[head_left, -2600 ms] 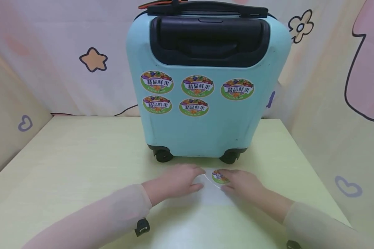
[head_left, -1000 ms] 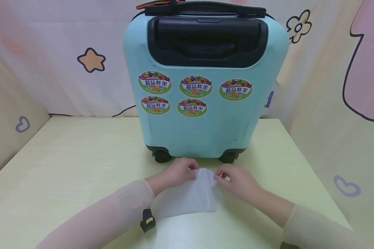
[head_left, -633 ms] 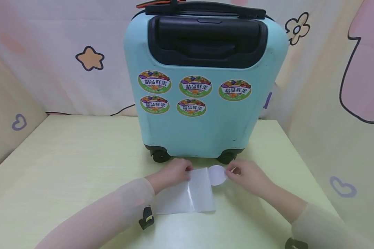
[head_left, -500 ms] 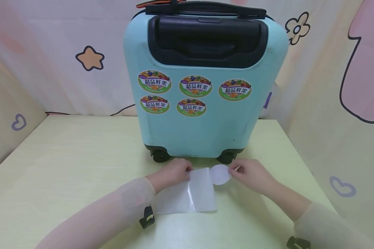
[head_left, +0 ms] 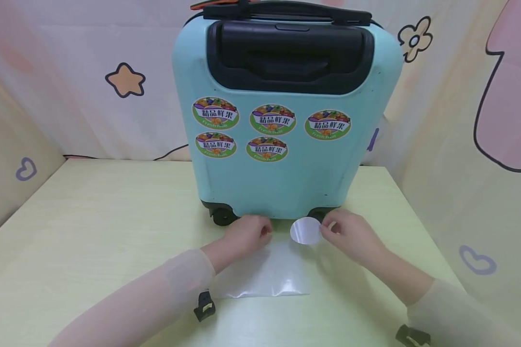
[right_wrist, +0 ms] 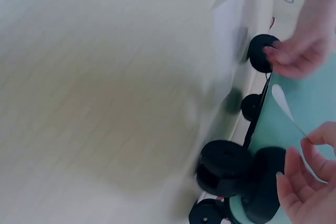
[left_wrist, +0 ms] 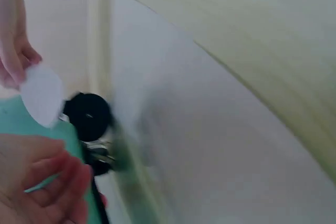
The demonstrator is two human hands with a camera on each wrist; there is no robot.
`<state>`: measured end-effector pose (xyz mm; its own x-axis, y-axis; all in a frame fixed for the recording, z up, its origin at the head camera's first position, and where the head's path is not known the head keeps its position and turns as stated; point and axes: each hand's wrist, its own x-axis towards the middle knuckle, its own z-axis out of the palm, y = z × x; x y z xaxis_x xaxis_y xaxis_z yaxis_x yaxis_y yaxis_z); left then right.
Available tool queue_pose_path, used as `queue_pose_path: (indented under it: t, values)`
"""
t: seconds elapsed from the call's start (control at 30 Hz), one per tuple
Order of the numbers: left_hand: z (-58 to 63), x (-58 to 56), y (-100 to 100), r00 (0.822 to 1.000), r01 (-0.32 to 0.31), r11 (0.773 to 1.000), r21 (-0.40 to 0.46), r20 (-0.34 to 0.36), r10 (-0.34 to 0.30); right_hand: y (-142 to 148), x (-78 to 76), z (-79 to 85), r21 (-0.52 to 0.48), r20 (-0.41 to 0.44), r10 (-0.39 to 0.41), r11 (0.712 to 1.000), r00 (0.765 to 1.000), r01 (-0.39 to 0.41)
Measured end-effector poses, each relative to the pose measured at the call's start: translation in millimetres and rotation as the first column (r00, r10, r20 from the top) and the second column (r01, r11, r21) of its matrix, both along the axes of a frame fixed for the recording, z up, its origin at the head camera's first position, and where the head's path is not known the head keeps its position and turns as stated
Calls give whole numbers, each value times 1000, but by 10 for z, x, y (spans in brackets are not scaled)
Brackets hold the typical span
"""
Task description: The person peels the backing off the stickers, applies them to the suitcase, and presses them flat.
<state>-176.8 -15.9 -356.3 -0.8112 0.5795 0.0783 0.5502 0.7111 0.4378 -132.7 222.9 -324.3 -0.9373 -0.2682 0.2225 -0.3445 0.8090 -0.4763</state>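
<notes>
My right hand [head_left: 351,236] pinches the edge of an oval sticker [head_left: 306,230] between thumb and finger, its white back towards me. In the right wrist view the sticker [right_wrist: 282,100] shows nearly edge-on, raised off the table. My left hand [head_left: 245,238] is just left of it, fingers loosely curled and holding nothing; the left wrist view shows that hand [left_wrist: 44,182] apart from the sticker. Beneath my left hand a white backing sheet [head_left: 265,274] lies on the table. Behind both hands a light blue suitcase [head_left: 304,178] stands upright, with several oval fruit stickers [head_left: 272,119] in two rows.
The suitcase stands on black wheels [head_left: 224,217] on a pale yellow table [head_left: 113,217]. Its black handle [head_left: 286,10] is at the top. Patterned cloth walls [head_left: 61,86] close in the back and sides. A dark cord [head_left: 171,153] runs along the back.
The sticker has come off the sheet in my right hand and risen towards the suitcase. My left hand has let go of the sheet, which has dropped flat on the table.
</notes>
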Motion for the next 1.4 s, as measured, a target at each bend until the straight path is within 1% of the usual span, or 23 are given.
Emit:
queue_pose_path:
  t: [0.07,0.1,0.17,0.27,0.37,0.5,0.6,0.7,0.77,0.83,0.9,1.07,1.2,1.33,1.4]
  values:
    - [87,72,28,1000,-4,996,86,-16,5,-43,9,4,-8,-55,-1,1000,998,1]
    - [131,113,45,1000,0,991,135,-13,1,-65,12,8,-15,-73,-2,1000,997,1]
    - [188,188,79,1000,19,972,233,2,-20,-110,17,18,-30,-92,-5,1000,996,3]
    - [236,289,120,998,26,936,352,47,-46,-182,23,25,-60,-81,-10,998,997,6]
    - [258,367,149,993,29,898,439,87,-75,-257,41,22,-111,-25,-5,994,1000,3]
    - [279,429,174,985,9,858,514,145,-97,-349,80,23,-195,52,28,981,998,-18]
    - [292,437,176,975,-41,821,569,201,-90,-392,101,34,-254,95,50,967,994,-24]
    - [287,419,164,965,-101,785,612,252,-73,-407,108,41,-312,136,65,950,989,-20]
    - [277,401,151,960,-132,765,631,273,-59,-406,107,38,-338,146,81,941,986,-28]
    - [272,391,138,957,-156,750,643,286,-47,-398,103,27,-355,132,106,933,986,-53]
    - [272,384,129,955,-160,734,660,292,-54,-388,100,15,-368,112,132,926,985,-83]
    - [277,373,135,957,-126,715,688,274,-95,-369,92,-9,-380,53,179,913,982,-146]
    - [284,387,142,959,-124,729,674,269,-86,-373,97,-17,-381,17,185,910,983,-165]
    - [290,416,133,962,-124,760,638,266,-66,-386,109,-18,-376,3,186,911,983,-171]
    - [294,426,123,965,-118,770,627,256,-60,-387,103,-16,-369,-4,167,916,986,-157]
